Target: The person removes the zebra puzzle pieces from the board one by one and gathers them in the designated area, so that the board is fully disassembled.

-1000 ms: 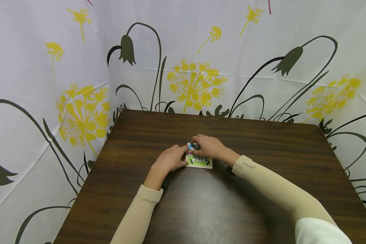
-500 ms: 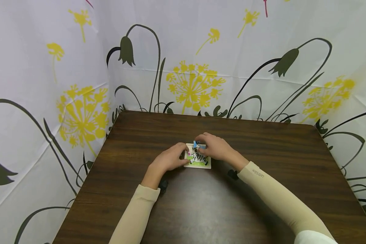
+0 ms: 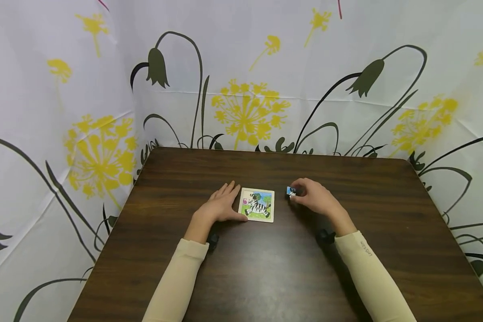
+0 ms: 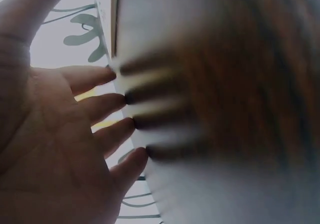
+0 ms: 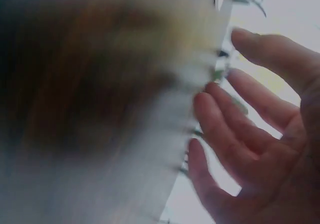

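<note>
A small square zebra puzzle (image 3: 261, 218) with a pale frame lies on the brown table. Beside its left edge my left hand (image 3: 214, 208) is spread, fingers straight. The thumb reaches the lower left corner of the frame. In the left wrist view the left palm (image 4: 55, 134) shows, with fingertips at the tabletop. Right of the puzzle, my right hand (image 3: 315, 197) pinches a small puzzle piece (image 3: 291, 191), blue with black and white, between thumb and index finger. The right wrist view shows the right hand (image 5: 260, 134) with gently bent fingers; the piece is indistinct there.
The dark wood table (image 3: 249, 277) ends at a far edge against a white curtain (image 3: 241, 53) printed with yellow and grey-green flowers. A black wrist camera (image 3: 325, 236) sits under the right wrist, another black wrist camera (image 3: 213, 242) under the left.
My right hand has lifted the blue piece from over the puzzle and carried it right. The left hand's fingers have straightened beside the frame, uncovering more of the zebra picture.
</note>
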